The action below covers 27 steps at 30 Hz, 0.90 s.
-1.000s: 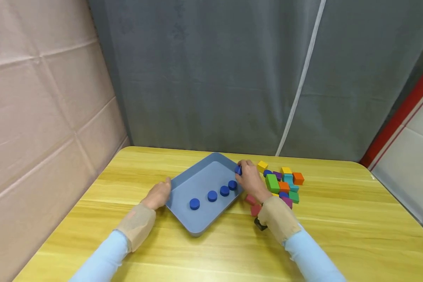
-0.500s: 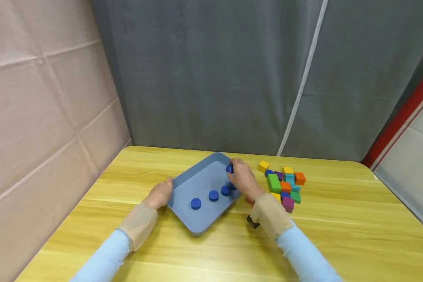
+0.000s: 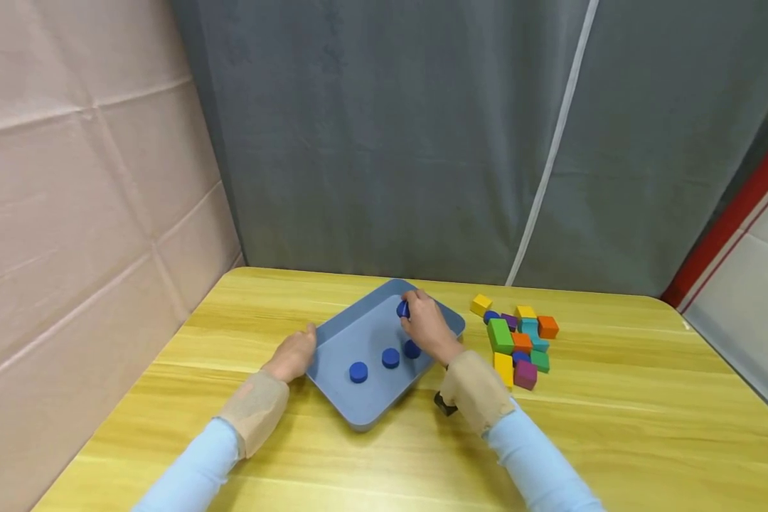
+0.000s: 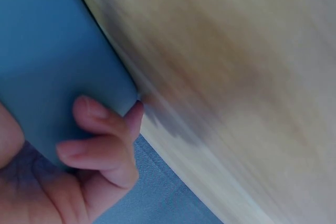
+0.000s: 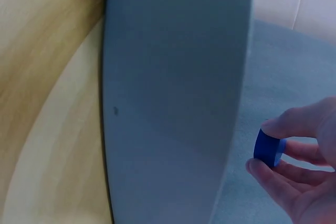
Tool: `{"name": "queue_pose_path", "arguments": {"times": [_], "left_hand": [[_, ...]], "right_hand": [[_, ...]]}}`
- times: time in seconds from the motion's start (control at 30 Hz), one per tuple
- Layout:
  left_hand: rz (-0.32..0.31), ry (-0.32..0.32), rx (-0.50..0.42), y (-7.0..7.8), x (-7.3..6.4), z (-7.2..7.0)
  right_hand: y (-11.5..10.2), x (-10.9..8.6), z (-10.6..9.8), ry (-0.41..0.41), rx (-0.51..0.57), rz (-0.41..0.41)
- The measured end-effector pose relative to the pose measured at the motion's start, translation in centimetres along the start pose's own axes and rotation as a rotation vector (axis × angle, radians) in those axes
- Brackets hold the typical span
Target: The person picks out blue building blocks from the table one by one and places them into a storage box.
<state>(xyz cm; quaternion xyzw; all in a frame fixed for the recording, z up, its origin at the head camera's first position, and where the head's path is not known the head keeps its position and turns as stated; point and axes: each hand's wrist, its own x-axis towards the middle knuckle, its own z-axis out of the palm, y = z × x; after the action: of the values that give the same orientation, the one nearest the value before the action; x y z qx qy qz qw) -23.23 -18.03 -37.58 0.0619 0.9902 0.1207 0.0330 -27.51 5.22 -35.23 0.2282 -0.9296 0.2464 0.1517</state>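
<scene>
A blue-grey tray lies on the yellow wooden table. Three blue discs show in a row inside it. My right hand hovers over the tray's far part and pinches another blue disc between thumb and fingertips; the right wrist view shows that blue disc held above the tray floor. My left hand grips the tray's left rim, and in the left wrist view its fingers curl against the tray wall.
A cluster of coloured blocks lies right of the tray: yellow, green, orange, teal, purple. A small black thing sits under my right wrist. A grey curtain hangs behind the table, a padded wall to the left.
My right hand carried the blue disc leftward from the tray's right rim to above its far inside. The left hand kept its hold on the rim.
</scene>
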Motion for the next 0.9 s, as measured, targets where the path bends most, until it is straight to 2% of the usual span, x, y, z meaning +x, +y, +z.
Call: {"name": "queue_pose_path", "arguments": {"times": [0.17,0.37,0.73,0.9], "left_hand": [[-0.003,0.001,-0.005,0.0,0.0,0.0],[-0.005,0.002,-0.018,0.0,0.0,0.1],[-0.023,-0.014,-0.026,0.0,0.2,0.3],[-0.023,-0.015,-0.028,0.0,0.3,0.3]], "right_hand": [[-0.2,0.0,0.6,-0.021,-0.034,-0.019],[-0.5,0.2,1.3,-0.089,-0.046,-0.004],[-0.1,-0.2,2.4,-0.125,-0.060,-0.140],[-0.1,-0.3,2.6,-0.189,-0.055,-0.127]]}}
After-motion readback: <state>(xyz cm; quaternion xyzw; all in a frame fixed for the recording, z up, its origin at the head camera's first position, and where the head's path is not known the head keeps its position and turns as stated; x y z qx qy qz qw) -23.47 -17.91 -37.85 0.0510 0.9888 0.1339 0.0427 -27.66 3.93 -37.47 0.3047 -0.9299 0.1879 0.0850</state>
